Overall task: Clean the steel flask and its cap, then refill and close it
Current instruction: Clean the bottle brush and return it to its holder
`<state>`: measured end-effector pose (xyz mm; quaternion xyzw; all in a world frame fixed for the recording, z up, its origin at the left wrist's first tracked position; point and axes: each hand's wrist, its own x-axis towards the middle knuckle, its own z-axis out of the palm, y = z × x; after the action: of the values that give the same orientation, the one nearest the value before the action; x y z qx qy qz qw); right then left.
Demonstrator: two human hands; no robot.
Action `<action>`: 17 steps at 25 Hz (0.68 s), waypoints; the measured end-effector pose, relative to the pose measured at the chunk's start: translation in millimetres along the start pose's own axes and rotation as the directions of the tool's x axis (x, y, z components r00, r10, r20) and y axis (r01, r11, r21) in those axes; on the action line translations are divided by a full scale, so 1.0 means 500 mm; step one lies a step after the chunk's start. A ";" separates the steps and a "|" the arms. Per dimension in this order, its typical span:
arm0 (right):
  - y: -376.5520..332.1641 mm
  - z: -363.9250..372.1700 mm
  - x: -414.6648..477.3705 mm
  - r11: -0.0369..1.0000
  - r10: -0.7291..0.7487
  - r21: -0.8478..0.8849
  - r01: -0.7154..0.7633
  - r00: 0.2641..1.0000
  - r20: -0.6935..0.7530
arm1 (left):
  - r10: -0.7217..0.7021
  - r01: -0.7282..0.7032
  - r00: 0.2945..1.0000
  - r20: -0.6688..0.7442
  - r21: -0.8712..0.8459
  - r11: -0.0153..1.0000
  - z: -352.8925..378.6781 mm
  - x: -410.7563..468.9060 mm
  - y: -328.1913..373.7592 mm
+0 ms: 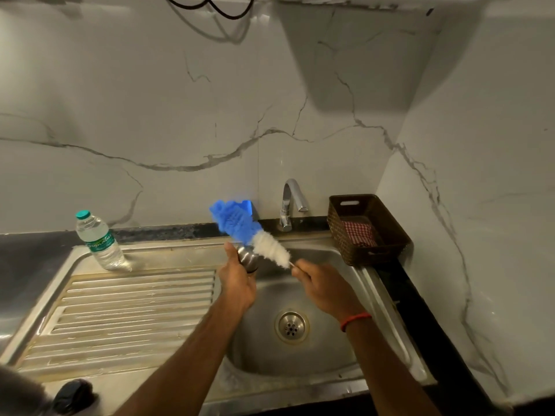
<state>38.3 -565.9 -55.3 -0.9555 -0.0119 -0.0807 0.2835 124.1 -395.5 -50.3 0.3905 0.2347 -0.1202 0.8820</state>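
Flask (247, 260) gripped by left hand (237, 285), brush (270, 249) handle pinched by right hand (326, 291), both above the sink (330, 352) basin.

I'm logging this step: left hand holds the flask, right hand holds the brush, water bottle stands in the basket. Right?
Wrong on the bottle: the head view shows the water bottle standing on the draining board, not in the basket. The rest holds.

Brown basket (339, 235) at the sink's (144, 295) back right corner, holding a checked cloth (359, 232); tap (289, 202) at its back edge; drain (290, 325) in the basin; cable (222, 10) on the wall above.
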 end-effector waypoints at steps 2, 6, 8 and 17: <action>0.008 0.014 -0.017 0.999 -0.011 0.048 0.009 0.999 0.033 | -0.036 0.037 0.999 0.023 -0.006 0.999 -0.004 0.010 0.015; 0.065 0.014 -0.060 0.994 0.047 0.097 -0.055 0.996 0.079 | -0.058 0.057 0.998 0.012 0.030 0.998 -0.014 0.016 0.029; 0.038 0.021 -0.028 0.998 0.038 0.054 -0.038 0.999 0.012 | -0.015 0.012 0.999 0.051 0.057 0.998 -0.008 0.008 0.015; 0.058 0.064 -0.052 0.993 0.090 0.081 -0.087 0.995 -0.035 | -0.014 0.010 0.987 0.162 0.025 1.000 -0.019 0.028 0.013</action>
<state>19.5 -572.3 -101.6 -0.9412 0.0326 -0.0861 0.3250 135.9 -384.6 -58.7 0.3886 0.1630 -0.1599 0.8927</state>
